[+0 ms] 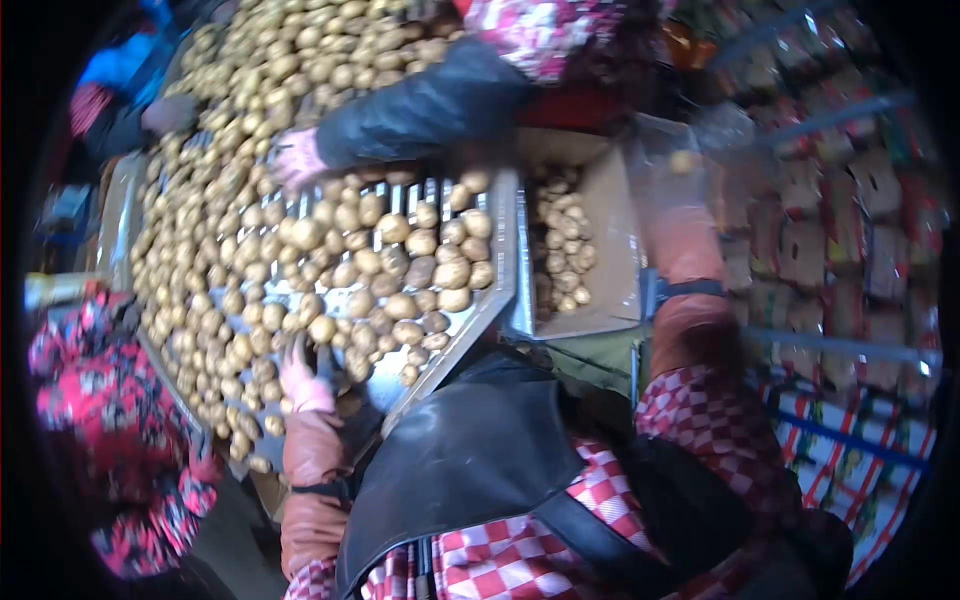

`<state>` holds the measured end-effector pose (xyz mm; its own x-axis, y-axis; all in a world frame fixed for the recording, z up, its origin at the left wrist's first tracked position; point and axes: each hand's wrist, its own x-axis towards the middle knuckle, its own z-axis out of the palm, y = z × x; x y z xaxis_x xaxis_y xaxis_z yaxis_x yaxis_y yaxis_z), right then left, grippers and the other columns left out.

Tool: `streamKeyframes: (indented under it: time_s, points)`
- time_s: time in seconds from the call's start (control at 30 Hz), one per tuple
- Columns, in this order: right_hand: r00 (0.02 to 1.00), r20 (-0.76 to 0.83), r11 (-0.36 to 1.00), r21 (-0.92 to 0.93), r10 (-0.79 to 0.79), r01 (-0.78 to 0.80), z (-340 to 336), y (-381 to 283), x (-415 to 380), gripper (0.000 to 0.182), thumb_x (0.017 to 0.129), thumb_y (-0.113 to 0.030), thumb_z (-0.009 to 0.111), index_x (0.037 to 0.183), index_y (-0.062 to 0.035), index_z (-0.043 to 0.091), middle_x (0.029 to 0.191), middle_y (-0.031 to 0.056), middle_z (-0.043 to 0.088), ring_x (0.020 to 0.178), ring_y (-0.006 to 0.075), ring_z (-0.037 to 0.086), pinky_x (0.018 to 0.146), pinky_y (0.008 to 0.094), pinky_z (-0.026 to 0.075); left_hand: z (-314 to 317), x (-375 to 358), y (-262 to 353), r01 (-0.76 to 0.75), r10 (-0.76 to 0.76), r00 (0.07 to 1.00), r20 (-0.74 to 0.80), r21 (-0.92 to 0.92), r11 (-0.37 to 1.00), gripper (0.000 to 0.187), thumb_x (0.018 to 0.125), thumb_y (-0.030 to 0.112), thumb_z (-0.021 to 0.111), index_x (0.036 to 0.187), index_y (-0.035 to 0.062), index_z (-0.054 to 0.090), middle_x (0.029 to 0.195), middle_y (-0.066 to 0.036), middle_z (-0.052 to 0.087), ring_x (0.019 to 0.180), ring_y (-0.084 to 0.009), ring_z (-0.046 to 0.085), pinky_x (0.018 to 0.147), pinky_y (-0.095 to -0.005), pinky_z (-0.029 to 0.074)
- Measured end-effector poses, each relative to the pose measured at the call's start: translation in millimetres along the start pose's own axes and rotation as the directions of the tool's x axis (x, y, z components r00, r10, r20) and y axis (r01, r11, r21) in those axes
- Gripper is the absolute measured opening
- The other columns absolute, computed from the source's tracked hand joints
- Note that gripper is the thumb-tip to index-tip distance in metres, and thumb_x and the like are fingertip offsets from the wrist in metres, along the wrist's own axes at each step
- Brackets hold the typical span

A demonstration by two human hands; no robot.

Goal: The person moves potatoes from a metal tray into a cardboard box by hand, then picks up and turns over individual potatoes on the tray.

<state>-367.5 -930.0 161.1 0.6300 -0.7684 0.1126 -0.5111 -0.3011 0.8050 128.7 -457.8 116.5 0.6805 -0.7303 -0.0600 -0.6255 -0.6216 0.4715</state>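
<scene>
right hand point(676, 188), can't tell its grip, too blurry; rushing could send that potato point(684, 162) past the cardboard box point(612, 245); left hand point(306, 382) looks spread

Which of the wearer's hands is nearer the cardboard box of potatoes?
Right: the right hand, blurred, is beside the cardboard box; the left hand is farther off, among the potatoes on the table.

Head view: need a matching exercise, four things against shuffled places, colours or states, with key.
1. left hand
2. right hand
3. carton
4. apron

A. has potatoes inside
B. black
C. down at the potatoes on the table
D. blurred, right of the carton in the picture

Pairs: 1-C, 2-D, 3-A, 4-B
</scene>
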Motion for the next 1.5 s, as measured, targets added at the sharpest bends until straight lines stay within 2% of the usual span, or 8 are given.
streamKeyframes:
  time_s: [0.13,0.17,0.2,0.23,0.4,0.57,0.93,1.5]
  points:
    - [0.975,0.128,0.97,0.188,-0.179,0.153,-10.7,-40.6,30.6,0.039,0.1,-0.022,0.041,0.137,-0.0132,0.051,0.148,0.0084,0.045,0.125,0.0321,0.048,0.106,0.0535,0.027,-11.9,-1.5,56.1,-0.187,0.188,0.982,-0.015,0.045,0.981,0.056,0.08,0.025,0.073,0.129,0.0055,0.055,0.13,-0.026,0.053,0.125,-0.0447,0.048,0.107,-0.0472,0.038]
    - [0.957,0.283,0.497,0.84,-0.06,-0.217,-31.1,-66.0,29.9,0.041,0.097,-0.027,0.046,0.135,-0.0114,0.05,0.133,0.0106,0.052,0.109,0.0309,0.054,0.092,0.0483,0.036,-3.5,-1.8,61.1,-0.302,0.302,0.953,-0.006,-0.035,0.953,0.063,0.076,0.025,0.075,0.133,0.0104,0.053,0.134,-0.025,0.05,0.129,-0.0456,0.043,0.107,-0.0492,0.037]
    - [0.876,0.463,-0.341,0.808,-0.136,-0.481,-60.7,-89.4,26.3,0.045,0.094,-0.032,0.05,0.133,-0.0095,0.05,0.119,0.0128,0.059,0.092,0.0297,0.059,0.078,0.0432,0.045,13.6,-6.5,60.0,-0.303,0.293,0.95,0.103,0.102,0.947,0.07,0.074,0.028,0.076,0.138,0.0184,0.05,0.142,-0.024,0.041,0.137,-0.0454,0.033,0.11,-0.06,0.03]
    - [0.788,0.501,-0.876,0.112,-0.358,-0.469,-92.0,-110.9,22.6,0.049,0.092,-0.037,0.055,0.131,-0.0076,0.05,0.104,0.0151,0.066,0.076,0.0285,0.064,0.063,0.038,0.053,6.3,-5.1,75.7,-0.345,0.294,0.918,0.266,0.169,0.923,0.073,0.077,0.038,0.077,0.142,0.0232,0.046,0.149,-0.021,0.034,0.141,-0.046,0.024,0.109,-0.0694,0.019]
    - [0.748,0.146,-0.72,0.206,-0.647,-0.663,-226.1,-193.5,40.4,0.049,0.094,-0.038,0.051,0.131,-0.0054,0.055,0.11,0.0122,0.065,0.09,0.0242,0.064,0.076,0.0303,0.051,-8.5,54.7,70.6,-0.18,0.075,0.929,0.364,0.264,0.948,0.083,0.079,0.06,0.066,0.149,0.0277,0.033,0.157,-0.012,0.027,0.146,-0.038,0.018,0.11,-0.0726,0.01]
    - [0.941,-0.299,-0.399,0.891,-0.156,0.217,-280.8,-231.2,68.6,0.039,0.085,-0.006,0.068,0.123,-0.0062,0.061,0.115,0.0167,0.064,0.106,0.0297,0.063,0.094,0.0343,0.049,-33.1,63.7,32.5,0.253,-0.293,0.948,0.125,0.262,0.931,0.068,0.089,0.048,0.06,0.149,0.0261,0.035,0.156,-0.012,0.029,0.145,-0.0358,0.023,0.113,-0.0662,0.017]
    - [0.891,-0.218,0.339,0.868,-0.397,0.363,-382.3,-329.4,139.9,0.075,0.081,-0.04,0.071,0.146,-0.029,0.038,0.152,0.014,0.034,0.141,0.0419,0.026,0.114,0.0601,0.021,-12.8,-11.8,-25.3,0.258,-0.254,0.965,-0.069,0.07,0.964,0.066,0.083,0.043,0.069,0.141,0.0215,0.045,0.149,-0.015,0.037,0.139,-0.0379,0.03,0.11,-0.0612,0.024]
    - [0.605,-0.57,-0.15,0.784,-0.555,0.602,-320.4,-270.7,77.4,0.051,0.075,-0.005,0.057,0.123,-0.0212,0.062,0.117,0.0105,0.064,0.119,0.0286,0.055,0.11,0.0517,0.031,-14.9,0.2,13.0,-0.22,0.237,0.959,0.157,-0.114,0.969,0.053,0.083,0.03,0.068,0.133,0.0179,0.052,0.139,-0.013,0.047,0.132,-0.0342,0.041,0.11,-0.059,0.025]
